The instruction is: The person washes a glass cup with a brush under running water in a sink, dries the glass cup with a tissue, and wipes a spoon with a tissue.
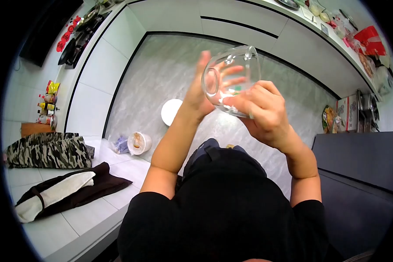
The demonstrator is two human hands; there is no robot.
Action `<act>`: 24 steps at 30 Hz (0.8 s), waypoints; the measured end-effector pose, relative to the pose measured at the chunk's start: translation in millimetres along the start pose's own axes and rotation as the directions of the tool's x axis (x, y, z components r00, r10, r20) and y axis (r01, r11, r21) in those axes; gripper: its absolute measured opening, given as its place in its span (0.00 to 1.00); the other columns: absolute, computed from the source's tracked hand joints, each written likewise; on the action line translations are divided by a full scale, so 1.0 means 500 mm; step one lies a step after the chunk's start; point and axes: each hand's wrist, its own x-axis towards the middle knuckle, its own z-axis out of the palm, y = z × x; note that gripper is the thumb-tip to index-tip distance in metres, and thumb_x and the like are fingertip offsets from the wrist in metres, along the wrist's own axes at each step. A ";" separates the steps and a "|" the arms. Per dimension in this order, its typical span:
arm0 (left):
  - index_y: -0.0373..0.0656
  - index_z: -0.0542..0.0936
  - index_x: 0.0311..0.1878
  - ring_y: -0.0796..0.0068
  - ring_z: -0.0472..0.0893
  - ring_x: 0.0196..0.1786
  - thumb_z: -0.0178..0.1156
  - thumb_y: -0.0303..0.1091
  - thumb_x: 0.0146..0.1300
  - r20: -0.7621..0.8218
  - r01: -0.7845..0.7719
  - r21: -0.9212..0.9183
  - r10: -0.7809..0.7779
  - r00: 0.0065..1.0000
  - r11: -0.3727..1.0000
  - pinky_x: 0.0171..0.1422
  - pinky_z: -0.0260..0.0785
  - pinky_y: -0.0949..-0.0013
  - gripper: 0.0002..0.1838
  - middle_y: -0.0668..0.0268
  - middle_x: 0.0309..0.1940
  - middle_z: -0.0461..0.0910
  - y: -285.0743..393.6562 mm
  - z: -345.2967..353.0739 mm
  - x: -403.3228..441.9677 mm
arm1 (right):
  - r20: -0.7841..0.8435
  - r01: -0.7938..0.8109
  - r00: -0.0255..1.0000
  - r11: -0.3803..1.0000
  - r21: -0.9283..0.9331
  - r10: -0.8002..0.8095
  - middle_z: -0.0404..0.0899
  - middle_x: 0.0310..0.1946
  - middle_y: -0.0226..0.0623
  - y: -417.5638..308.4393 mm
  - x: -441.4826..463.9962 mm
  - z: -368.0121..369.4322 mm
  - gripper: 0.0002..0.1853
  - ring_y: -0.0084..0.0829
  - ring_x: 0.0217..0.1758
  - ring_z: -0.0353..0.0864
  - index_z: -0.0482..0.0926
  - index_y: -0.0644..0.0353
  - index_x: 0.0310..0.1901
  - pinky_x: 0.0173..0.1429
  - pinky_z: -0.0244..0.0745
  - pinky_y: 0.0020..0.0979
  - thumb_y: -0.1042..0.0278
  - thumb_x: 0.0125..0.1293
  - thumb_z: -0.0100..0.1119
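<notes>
In the head view, a clear glass vessel with a rounded body is tilted sideways in front of me. My right hand grips it near the lower right, fingers curled and thumb pressed in. By that thumb shows a small white patch, too unclear to name, with a bit of green behind the glass. My left hand is open on the other side, its thumb up and fingers spread, partly seen through the glass. Whether its palm touches the vessel, I cannot tell.
Below are the grey floor, a white round object and a white bucket. Camouflage cloth and dark cloth lie left. White cabinets run along the back; a dark cabinet stands right.
</notes>
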 end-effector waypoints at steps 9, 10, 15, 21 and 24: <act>0.50 0.50 0.70 0.47 0.67 0.61 0.66 0.34 0.44 -0.010 -0.421 0.597 0.531 0.847 0.682 0.61 0.66 0.52 0.49 0.53 0.58 0.61 -0.048 0.065 -0.094 | 0.098 0.254 0.967 0.891 -0.376 -0.234 0.65 0.19 0.27 0.032 -0.006 0.036 0.06 0.26 0.25 0.69 0.74 0.54 0.27 0.33 0.65 0.29 0.71 0.45 0.60; 0.50 0.50 0.70 0.48 0.67 0.61 0.66 0.35 0.45 0.000 -0.416 0.606 0.524 0.852 0.678 0.61 0.66 0.52 0.49 0.52 0.59 0.61 -0.045 0.061 -0.094 | 0.128 0.260 0.965 0.897 -0.357 -0.229 0.66 0.20 0.27 0.031 -0.009 0.032 0.07 0.26 0.26 0.69 0.74 0.54 0.28 0.34 0.65 0.29 0.70 0.45 0.61; 0.48 0.54 0.67 0.49 0.68 0.60 0.66 0.42 0.48 -0.033 -0.275 0.284 0.297 0.954 0.918 0.61 0.67 0.51 0.44 0.48 0.60 0.60 -0.029 0.035 -0.100 | 0.356 0.306 0.882 0.949 0.067 -0.310 0.69 0.29 0.28 0.046 0.020 -0.021 0.17 0.29 0.33 0.71 0.73 0.50 0.43 0.39 0.64 0.30 0.68 0.51 0.62; 0.46 0.54 0.67 0.53 0.70 0.58 0.70 0.50 0.46 -0.021 -0.083 0.264 0.091 0.996 0.961 0.60 0.68 0.53 0.48 0.47 0.57 0.63 -0.041 0.012 -0.085 | 0.759 -0.031 0.618 0.958 0.286 -0.206 0.74 0.33 0.34 0.045 0.059 -0.088 0.22 0.38 0.38 0.73 0.74 0.54 0.54 0.45 0.70 0.35 0.73 0.54 0.59; 0.45 0.51 0.67 0.58 0.72 0.55 0.69 0.51 0.48 0.008 -0.050 0.270 0.049 0.999 0.962 0.55 0.71 0.54 0.49 0.53 0.56 0.64 -0.046 0.010 -0.069 | 0.707 0.345 0.603 0.920 0.184 -0.368 0.76 0.32 0.38 0.044 0.093 -0.088 0.15 0.36 0.40 0.74 0.78 0.64 0.42 0.48 0.72 0.32 0.73 0.51 0.57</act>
